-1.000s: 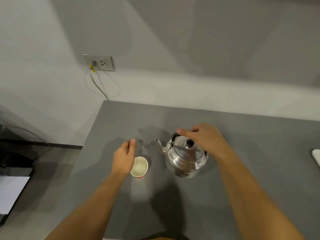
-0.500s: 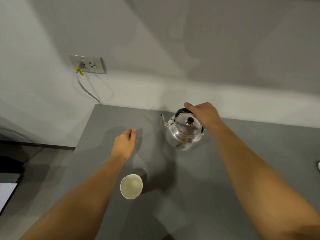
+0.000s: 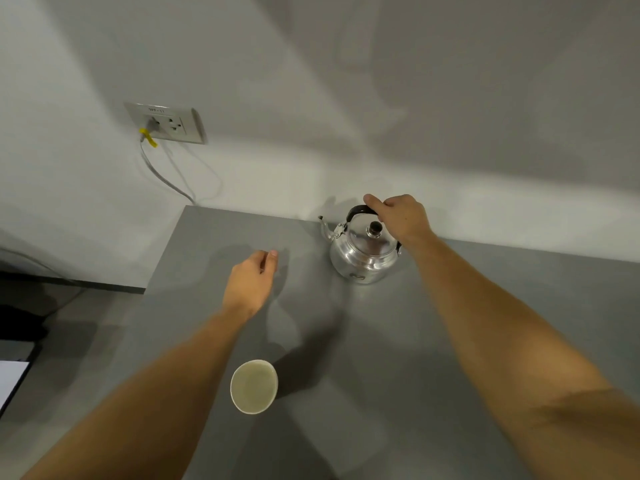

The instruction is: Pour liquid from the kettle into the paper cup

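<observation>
A shiny metal kettle (image 3: pixel 363 252) stands upright near the far edge of the grey table (image 3: pixel 398 341), its spout pointing left. My right hand (image 3: pixel 398 216) is closed around its black handle. A white paper cup (image 3: pixel 254 386) stands near the front, with pale liquid inside. My left hand (image 3: pixel 251 282) hovers over the table well beyond the cup, fingers loosely curled and holding nothing.
A wall socket (image 3: pixel 166 123) with a yellow-tagged plug and grey cable (image 3: pixel 166 176) sits on the white wall behind the table's left corner. The table's left edge drops to a dark floor. A white sheet (image 3: pixel 8 381) lies at far left.
My left hand let go of the cup and moved away from it. The kettle now sits farther back on the table, with my right hand gripping its handle. The view has tilted up.
</observation>
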